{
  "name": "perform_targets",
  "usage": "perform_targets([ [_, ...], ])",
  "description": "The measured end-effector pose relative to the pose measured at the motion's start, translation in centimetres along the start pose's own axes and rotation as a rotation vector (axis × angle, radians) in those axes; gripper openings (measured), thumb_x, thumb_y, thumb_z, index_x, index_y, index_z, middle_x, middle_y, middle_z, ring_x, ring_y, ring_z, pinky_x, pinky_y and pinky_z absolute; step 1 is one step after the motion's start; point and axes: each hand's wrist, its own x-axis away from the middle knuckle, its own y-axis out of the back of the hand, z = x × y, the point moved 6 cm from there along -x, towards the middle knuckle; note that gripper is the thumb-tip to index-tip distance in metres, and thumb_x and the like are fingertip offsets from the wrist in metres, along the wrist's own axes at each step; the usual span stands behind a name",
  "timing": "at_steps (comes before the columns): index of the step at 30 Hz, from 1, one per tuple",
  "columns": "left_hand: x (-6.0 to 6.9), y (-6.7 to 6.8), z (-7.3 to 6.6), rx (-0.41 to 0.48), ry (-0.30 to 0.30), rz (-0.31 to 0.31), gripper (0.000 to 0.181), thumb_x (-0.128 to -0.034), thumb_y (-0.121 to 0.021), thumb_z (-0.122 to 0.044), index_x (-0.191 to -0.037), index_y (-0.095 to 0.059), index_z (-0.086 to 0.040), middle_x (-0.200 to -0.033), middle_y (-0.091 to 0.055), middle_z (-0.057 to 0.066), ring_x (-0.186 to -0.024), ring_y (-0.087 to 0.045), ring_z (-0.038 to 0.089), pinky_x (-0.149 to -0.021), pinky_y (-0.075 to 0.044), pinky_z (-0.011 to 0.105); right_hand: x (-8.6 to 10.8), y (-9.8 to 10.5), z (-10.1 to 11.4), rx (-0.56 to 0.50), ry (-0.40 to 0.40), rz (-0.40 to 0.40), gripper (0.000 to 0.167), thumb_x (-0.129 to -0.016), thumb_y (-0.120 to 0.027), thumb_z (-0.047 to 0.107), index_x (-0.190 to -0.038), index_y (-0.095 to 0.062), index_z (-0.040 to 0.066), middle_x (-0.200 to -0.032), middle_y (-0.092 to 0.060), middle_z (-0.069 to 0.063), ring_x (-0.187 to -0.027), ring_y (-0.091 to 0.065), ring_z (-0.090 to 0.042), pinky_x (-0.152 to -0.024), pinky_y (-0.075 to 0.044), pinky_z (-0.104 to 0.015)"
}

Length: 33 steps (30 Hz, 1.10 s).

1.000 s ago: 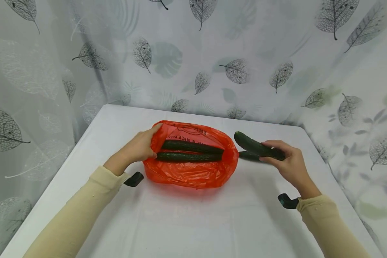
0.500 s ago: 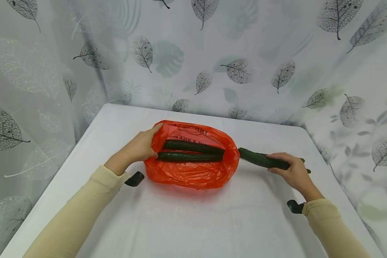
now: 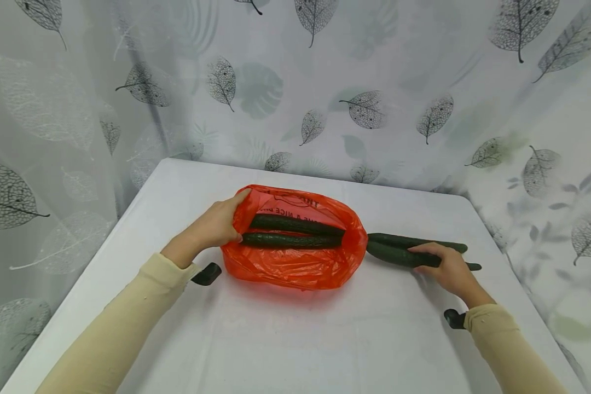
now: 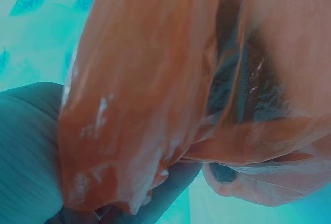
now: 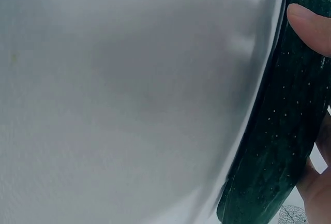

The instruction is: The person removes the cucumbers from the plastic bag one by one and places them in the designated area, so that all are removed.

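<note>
At the left end of an opened red plastic bag (image 3: 276, 268), my left hand (image 3: 216, 223) grips the rim, with the thumb on the inner side. Two long dark-green cucumbers, a far cucumber (image 3: 295, 223) and a near cucumber (image 3: 285, 241), lie side by side in the bag. Right of the bag, my right hand (image 3: 450, 268) holds another cucumber (image 3: 391, 254) low at the table, close in front of a similar cucumber (image 3: 404, 239). In the right wrist view, the thumb (image 5: 313, 27) presses the held cucumber's side. Thin red plastic (image 4: 134, 79) fills most of the left wrist view.
Everything rests on a white-covered table (image 3: 295, 339). A leaf-patterned curtain (image 3: 295, 82) hangs behind the table and along both sides. A dark wrist-worn piece (image 3: 207, 274) sticks out at the left cuff, and a similar piece (image 3: 454, 319) at the right cuff.
My right hand has lowered the cucumber from a raised, tilted position, shifting right and nearer, to beside the other cucumber. The left hand and bag stay put.
</note>
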Motion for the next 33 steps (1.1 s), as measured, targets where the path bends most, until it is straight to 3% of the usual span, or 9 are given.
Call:
perform_targets([
  [7, 0.0, -0.1, 0.1, 0.004, 0.009, 0.004, 0.108, -0.0764, -0.083, 0.002, -0.162, -0.017, -0.008, -0.143, -0.05, 0.028, -0.123, -0.052, 0.043, -0.098, -0.05, 0.054, -0.2, -0.5, -0.9, 0.012, -0.025, 0.052, 0.048, -0.081, -0.084, 0.011, -0.127, -0.07, 0.011, -0.134, -0.06, -0.022, -0.13, -0.044, -0.052, -0.1, -0.037, -0.069],
  [18, 0.1, -0.1, 0.1, 0.001, -0.006, -0.003, 0.108, -0.076, -0.083, 0.002, -0.162, -0.018, -0.007, -0.143, -0.051, 0.027, -0.122, -0.053, 0.043, -0.099, -0.049, 0.054, -0.5, -0.9, -1.0, 0.045, 0.029, 0.059, 0.049, -0.082, -0.081, 0.004, -0.129, -0.068, 0.007, -0.131, -0.061, -0.022, -0.128, -0.046, -0.051, -0.1, -0.038, -0.067],
  [33, 0.1, -0.2, 0.2, 0.011, -0.016, -0.005, 0.108, -0.0758, -0.082, 0.003, -0.162, -0.018, -0.007, -0.144, -0.05, 0.026, -0.123, -0.052, 0.041, -0.098, -0.049, 0.053, -0.4, -0.8, -0.6, 0.099, -0.042, 0.087, 0.055, -0.085, -0.082, 0.018, -0.136, -0.064, 0.009, -0.137, -0.057, -0.024, -0.13, -0.044, -0.053, -0.1, -0.037, -0.069],
])
